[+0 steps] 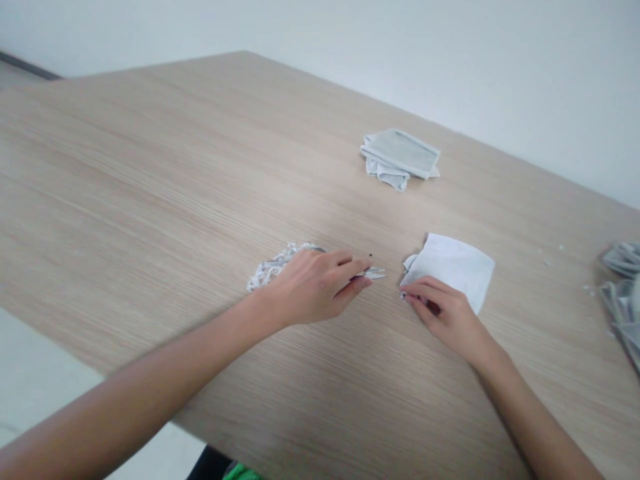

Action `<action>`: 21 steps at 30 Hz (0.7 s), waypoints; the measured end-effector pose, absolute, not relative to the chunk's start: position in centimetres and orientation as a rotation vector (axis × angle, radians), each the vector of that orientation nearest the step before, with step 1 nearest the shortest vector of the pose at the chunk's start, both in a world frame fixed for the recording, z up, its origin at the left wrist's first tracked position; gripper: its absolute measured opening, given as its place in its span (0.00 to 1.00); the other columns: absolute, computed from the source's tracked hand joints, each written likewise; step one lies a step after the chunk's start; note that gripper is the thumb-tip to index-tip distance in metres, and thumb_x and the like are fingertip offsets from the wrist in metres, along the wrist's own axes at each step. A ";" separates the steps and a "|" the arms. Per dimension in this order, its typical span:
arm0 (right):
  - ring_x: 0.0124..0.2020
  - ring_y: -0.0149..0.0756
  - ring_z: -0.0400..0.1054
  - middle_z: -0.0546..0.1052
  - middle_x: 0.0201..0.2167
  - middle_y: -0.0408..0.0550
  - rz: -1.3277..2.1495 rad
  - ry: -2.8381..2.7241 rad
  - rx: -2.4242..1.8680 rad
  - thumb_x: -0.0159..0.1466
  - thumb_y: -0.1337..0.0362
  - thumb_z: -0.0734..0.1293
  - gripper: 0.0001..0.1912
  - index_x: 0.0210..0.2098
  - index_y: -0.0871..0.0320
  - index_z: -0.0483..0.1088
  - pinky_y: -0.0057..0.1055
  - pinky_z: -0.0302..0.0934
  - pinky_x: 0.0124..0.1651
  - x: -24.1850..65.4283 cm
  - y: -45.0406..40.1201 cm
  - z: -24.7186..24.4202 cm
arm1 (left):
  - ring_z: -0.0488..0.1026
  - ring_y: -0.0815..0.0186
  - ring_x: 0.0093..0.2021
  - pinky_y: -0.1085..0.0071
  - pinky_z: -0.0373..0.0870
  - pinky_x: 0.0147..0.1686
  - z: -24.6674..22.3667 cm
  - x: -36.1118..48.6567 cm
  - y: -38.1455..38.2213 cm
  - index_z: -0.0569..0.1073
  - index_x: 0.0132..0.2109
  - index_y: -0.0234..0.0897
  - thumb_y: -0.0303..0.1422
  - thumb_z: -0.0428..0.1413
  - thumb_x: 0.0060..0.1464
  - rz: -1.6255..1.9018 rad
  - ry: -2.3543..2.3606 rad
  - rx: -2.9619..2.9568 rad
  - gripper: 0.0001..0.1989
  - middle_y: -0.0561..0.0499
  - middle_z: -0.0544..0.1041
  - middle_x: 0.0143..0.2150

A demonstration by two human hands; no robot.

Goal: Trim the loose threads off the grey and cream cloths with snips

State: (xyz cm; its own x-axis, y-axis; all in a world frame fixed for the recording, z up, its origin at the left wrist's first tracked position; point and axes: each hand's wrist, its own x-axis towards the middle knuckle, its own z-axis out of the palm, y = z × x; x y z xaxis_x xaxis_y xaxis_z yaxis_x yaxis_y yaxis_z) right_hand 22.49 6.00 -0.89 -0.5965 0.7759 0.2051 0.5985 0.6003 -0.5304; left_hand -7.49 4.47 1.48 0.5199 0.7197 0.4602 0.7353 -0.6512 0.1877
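While my bare arms reach over the table (280,400), a bit of green cloth (242,472) peeks in at the bottom, nearest to me, and most of it is cut off. My right hand (450,317) has its finger and thumb pinched on the near left corner of a white cloth (453,267). That cloth lies flat, mostly beyond my fingers, and one side of it is crumpled. My left hand (317,283) is closed around small metal snips (374,273). They lie the long way across, from my left to my right, and their points look a little bit apart. They point at the white cloth, with a small gap between, not touching. The pinched corner is just to the right of the points and a bit closer to me. My right hand is nearer to it, since it has hold of it.

I can't see the snips' handle, because my fingers hide it. Something dark shows inside my right hand, but I can't tell what. White scraps (267,272) poke out behind my left hand, partly covered. Off to my right, a grey cloth heap (626,300) is cut off by the edge. Farther away sits a grey folded pile (404,155), too blurry to count.
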 end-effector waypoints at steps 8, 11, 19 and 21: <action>0.44 0.41 0.77 0.80 0.45 0.53 0.470 -2.735 -0.953 0.75 0.65 0.60 0.13 0.47 0.57 0.76 0.39 0.72 0.47 22.6 7.6 0.3 | 0.78 0.63 0.27 0.66 0.60 0.21 1.2 -7.3 4.8 0.76 0.56 0.40 0.40 0.47 0.74 -0.774 -1.270 -2.724 0.16 0.53 0.81 0.35; 0.44 0.39 0.77 0.80 0.44 0.51 0.594 -2.610 -0.953 0.75 0.66 0.61 0.10 0.45 0.56 0.75 0.36 0.71 0.48 22.6 7.9 -0.1 | 0.78 0.63 0.27 0.66 0.60 0.22 1.0 -7.3 4.8 0.76 0.55 0.39 0.40 0.47 0.74 -0.758 -1.273 -2.743 0.17 0.53 0.80 0.35; 0.42 0.34 0.75 0.79 0.41 0.48 0.770 -2.472 -0.877 0.74 0.68 0.63 0.08 0.43 0.56 0.75 0.31 0.69 0.47 23.0 8.8 -0.5 | 0.76 0.65 0.27 0.66 0.63 0.23 0.5 -6.4 4.6 0.76 0.56 0.37 0.38 0.47 0.74 -0.734 -1.232 -2.849 0.17 0.54 0.78 0.33; 0.42 0.34 0.75 0.79 0.42 0.49 0.774 -2.481 -0.840 0.73 0.69 0.63 0.10 0.45 0.56 0.77 0.31 0.70 0.46 23.0 9.0 -0.5 | 0.76 0.65 0.27 0.65 0.63 0.23 0.4 -6.2 4.4 0.76 0.56 0.37 0.38 0.47 0.74 -0.723 -1.232 -2.863 0.17 0.54 0.77 0.33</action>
State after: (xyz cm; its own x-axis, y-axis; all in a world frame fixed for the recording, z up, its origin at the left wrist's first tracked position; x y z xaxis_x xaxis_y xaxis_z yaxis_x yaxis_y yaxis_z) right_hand 22.98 8.98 -0.47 -0.7360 0.6483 0.1952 0.4225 0.6651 -0.6158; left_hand -6.16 4.44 0.40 0.6015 0.7016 0.3819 0.6754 -0.7020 0.2259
